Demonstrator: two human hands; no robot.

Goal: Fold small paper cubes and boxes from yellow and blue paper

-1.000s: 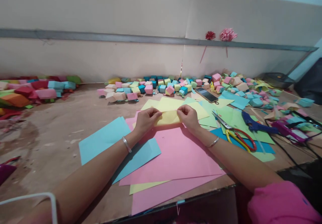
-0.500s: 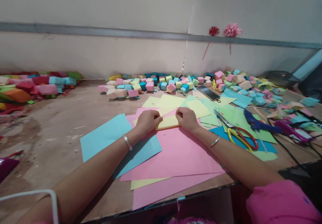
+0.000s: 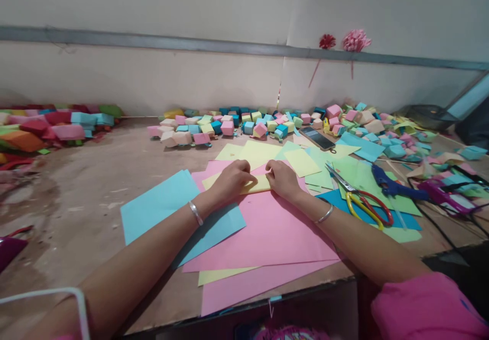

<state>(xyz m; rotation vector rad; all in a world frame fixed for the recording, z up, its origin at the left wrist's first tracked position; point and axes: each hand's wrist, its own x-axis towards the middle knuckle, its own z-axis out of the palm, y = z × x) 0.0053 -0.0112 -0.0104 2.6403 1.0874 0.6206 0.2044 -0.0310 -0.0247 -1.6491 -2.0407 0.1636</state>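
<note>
A folded strip of yellow paper (image 3: 256, 184) lies across the pink sheets (image 3: 282, 228), and both my hands are on it. My left hand (image 3: 235, 179) is closed, thumb and fingers pinching near the strip's left part. At the strip's right end, my right hand (image 3: 283, 179) grips it with fingers curled, the fingertips partly hidden. Under my left wrist lie light blue sheets (image 3: 160, 205). Beyond the hands, several yellow and green sheets (image 3: 260, 151) overlap.
Scissors (image 3: 359, 197) with red and yellow handles and a blue glue gun (image 3: 397, 184) lie to the right. A phone (image 3: 317, 138) rests behind the sheets. Small folded paper boxes (image 3: 227, 127) line the wall, with larger ones (image 3: 69, 132) at left. The table edge (image 3: 244, 309) is near me.
My left hand has slid a little to the right along the yellow strip, toward my right hand. The right hand has barely moved. The view has shifted slightly.
</note>
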